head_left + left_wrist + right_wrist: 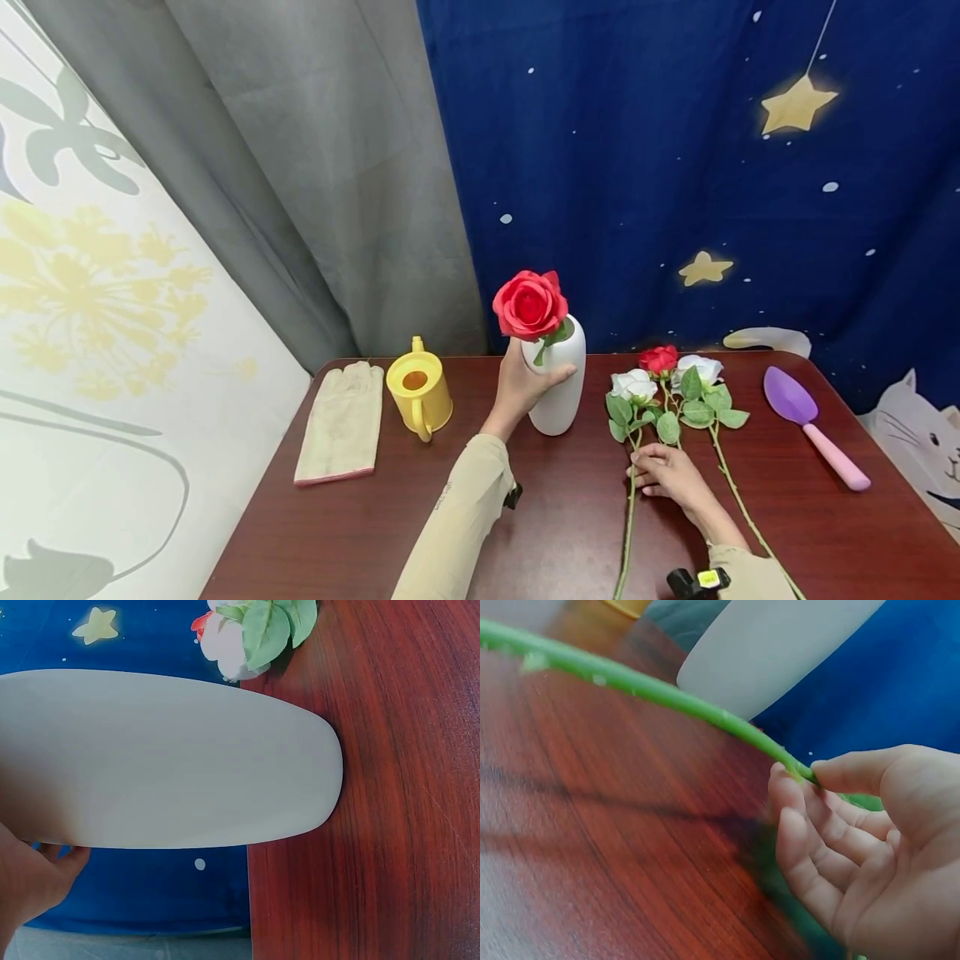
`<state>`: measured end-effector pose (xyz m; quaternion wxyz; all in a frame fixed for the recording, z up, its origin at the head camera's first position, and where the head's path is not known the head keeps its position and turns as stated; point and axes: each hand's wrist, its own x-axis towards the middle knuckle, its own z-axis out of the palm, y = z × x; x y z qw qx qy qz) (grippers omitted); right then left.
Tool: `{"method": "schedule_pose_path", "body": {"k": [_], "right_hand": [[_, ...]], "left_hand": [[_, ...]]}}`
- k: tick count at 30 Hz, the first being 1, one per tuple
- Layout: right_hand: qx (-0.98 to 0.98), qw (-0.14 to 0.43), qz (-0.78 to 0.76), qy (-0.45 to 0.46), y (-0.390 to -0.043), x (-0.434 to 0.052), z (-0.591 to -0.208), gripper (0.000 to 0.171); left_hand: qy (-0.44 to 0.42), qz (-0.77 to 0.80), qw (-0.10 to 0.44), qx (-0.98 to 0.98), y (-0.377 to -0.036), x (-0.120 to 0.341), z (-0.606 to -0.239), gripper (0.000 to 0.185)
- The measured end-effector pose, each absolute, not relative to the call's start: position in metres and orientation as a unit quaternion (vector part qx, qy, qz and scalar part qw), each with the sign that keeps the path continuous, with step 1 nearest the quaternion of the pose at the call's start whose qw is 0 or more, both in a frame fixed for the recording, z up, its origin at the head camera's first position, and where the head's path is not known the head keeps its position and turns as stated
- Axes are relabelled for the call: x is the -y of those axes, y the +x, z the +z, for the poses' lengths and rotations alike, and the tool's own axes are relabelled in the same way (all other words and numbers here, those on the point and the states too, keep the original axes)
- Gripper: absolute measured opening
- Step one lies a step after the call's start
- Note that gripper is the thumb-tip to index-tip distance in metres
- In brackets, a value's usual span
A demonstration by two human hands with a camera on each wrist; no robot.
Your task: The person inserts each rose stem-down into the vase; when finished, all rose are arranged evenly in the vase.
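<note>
A white vase (pixel 561 396) stands near the table's back edge with a red rose (pixel 529 306) in its mouth. My left hand (pixel 520 385) grips the vase from its left side, thumb across the front; the left wrist view shows the smooth vase wall (pixel 187 757) filling much of the frame. My right hand (pixel 672 481) pinches the green stem (pixel 705 711) of a white rose (pixel 633 385) between thumb and index finger, the other fingers loosely curled. Beside that bloom lie another white rose (pixel 699 371) and a red rose (pixel 659 359) with leafy stems.
Left of the vase are a yellow watering can (pixel 420 392) and a pair of cream gloves (pixel 341 425). At the right lies a purple trowel (pixel 791 396) with a pink handle. Grey and blue curtains (pixel 600 167) hang right behind the dark wooden table (pixel 337 542).
</note>
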<state>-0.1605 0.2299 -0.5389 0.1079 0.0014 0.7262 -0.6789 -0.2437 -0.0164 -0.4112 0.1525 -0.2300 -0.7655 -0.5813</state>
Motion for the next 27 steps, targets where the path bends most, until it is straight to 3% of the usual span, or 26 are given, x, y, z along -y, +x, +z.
{"method": "schedule_pose_path", "body": {"k": [12,23,27], "right_hand": [[-0.69,0.101,-0.716,-0.041,-0.155,-0.231,-0.529,0.016],[-0.598,0.019,-0.8,-0.045,-0.15,-0.234,-0.514,0.013],[-0.559,-0.01,-0.828,-0.039,-0.147,-0.237,-0.512,0.014]], "left_hand": [[-0.232,-0.576,0.141,0.771,-0.244,0.017,-0.411,0.077],[-0.226,-0.575,0.143,0.773,-0.27,0.016,-0.442,0.083],[-0.234,-0.579,0.14,0.768,-0.257,0.017,-0.426,0.081]]}}
